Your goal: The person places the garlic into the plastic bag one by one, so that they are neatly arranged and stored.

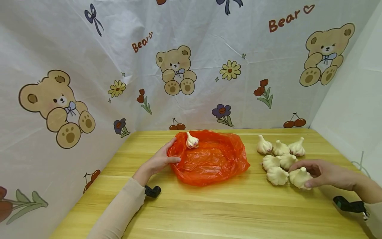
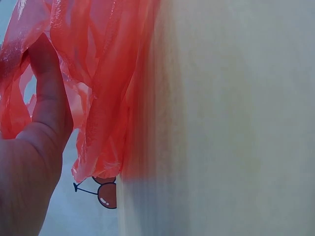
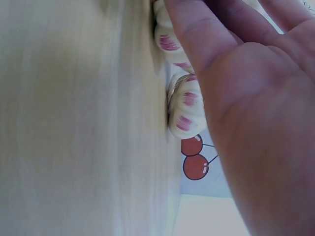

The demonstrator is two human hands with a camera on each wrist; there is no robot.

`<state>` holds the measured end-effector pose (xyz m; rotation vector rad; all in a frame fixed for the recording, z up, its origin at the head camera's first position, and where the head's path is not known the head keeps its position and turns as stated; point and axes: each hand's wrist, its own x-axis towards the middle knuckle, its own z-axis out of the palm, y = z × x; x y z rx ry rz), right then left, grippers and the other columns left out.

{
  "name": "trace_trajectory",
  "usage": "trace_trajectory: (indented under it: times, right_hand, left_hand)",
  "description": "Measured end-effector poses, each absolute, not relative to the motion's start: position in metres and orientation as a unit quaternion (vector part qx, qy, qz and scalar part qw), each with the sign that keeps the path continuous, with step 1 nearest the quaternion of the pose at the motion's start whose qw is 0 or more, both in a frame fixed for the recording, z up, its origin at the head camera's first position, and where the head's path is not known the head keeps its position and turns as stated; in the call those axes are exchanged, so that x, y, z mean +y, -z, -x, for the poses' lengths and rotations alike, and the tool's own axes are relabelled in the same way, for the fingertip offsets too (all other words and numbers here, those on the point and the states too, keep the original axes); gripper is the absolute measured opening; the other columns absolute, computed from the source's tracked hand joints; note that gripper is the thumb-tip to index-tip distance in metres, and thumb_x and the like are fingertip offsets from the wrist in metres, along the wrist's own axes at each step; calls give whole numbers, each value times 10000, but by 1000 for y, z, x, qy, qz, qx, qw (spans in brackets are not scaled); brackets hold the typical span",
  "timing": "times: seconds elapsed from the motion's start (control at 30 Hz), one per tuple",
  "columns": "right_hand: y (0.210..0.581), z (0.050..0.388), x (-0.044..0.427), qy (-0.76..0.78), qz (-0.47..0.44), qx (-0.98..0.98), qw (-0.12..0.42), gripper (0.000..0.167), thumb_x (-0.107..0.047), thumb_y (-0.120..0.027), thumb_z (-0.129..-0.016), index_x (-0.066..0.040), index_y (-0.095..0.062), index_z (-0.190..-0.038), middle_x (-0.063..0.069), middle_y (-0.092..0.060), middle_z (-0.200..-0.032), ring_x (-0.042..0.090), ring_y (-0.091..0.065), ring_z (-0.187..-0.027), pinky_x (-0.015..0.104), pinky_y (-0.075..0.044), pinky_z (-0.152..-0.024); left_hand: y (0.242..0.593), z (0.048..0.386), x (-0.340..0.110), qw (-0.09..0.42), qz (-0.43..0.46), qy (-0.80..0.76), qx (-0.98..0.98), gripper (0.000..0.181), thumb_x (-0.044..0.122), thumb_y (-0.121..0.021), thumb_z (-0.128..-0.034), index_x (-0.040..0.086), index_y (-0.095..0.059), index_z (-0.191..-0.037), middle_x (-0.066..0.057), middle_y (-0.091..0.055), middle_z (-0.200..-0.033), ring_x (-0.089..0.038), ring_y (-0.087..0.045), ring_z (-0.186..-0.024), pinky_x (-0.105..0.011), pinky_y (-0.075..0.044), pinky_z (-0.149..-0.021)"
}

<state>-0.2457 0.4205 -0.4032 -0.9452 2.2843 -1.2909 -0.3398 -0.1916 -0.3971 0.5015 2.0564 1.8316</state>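
A red plastic bag (image 1: 209, 166) lies spread on the table with its mouth wide and its rim rolled out. One garlic bulb (image 1: 192, 141) sits at its back left. My left hand (image 1: 159, 161) holds the bag's left rim, thumb on the near side; the left wrist view shows the thumb against the crinkled plastic (image 2: 110, 88). At the right, my right hand (image 1: 331, 174) grips the nearest garlic bulb (image 1: 298, 178) between thumb and fingers. Several more bulbs (image 1: 277, 176) cluster beside it. Purple-streaked garlic (image 3: 188, 108) shows past my right hand in its wrist view.
The wooden table (image 1: 209, 212) runs back to a white cloth (image 1: 203, 109) printed with bears and flowers. A plain white wall (image 1: 352, 109) stands on the right. Black wrist devices (image 1: 349, 204) sit near both wrists.
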Motion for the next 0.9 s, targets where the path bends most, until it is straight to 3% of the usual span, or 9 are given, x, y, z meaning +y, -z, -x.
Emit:
trace_trajectory:
  times: [0.2,0.37,0.53,0.9]
  right_hand:
    - [399,242,420,460,320,809,176,489,76,-585,-974,38,-484,-1450,10,-598,-1459,-157,-428,-1312,125,-472,-962]
    - [395,238,416,450,319,823,137,469,74,-578,-977,0,-513,-1436,-71,-607,-1445,-195,-389,-1312,111,-465,-947]
    - [387,240,411,435,328,834,90,462,83,-569,-977,-11,-524,-1427,-137,-581,-1453,-156,-433,-1306,154,-511,-895]
    - [367,251,387,442,344,826,66,416,86,-513,-997,20,-516,-1407,-3,-645,-1342,54,-627,-1146,238,-553,-841]
  left_hand:
    - [399,341,-190,175,-171,-646,723,1042,-65,-709,-902,267,-92,-1673,-128,-191,-1707,-389,-417,-1449,-393,-546,-1051]
    - [399,341,-190,165,-169,-635,735,1038,-43,-721,-901,257,-96,-1674,-126,-182,-1714,-389,-389,-1478,-411,-517,-1087]
    - [396,342,-190,151,-170,-624,748,1037,-24,-739,-894,255,-113,-1673,-112,-170,-1721,-378,-361,-1506,-410,-493,-1109]
    - [397,341,-194,163,-177,-640,729,1032,-45,-713,-909,253,-89,-1675,-134,-171,-1716,-396,-365,-1495,-392,-515,-1087]
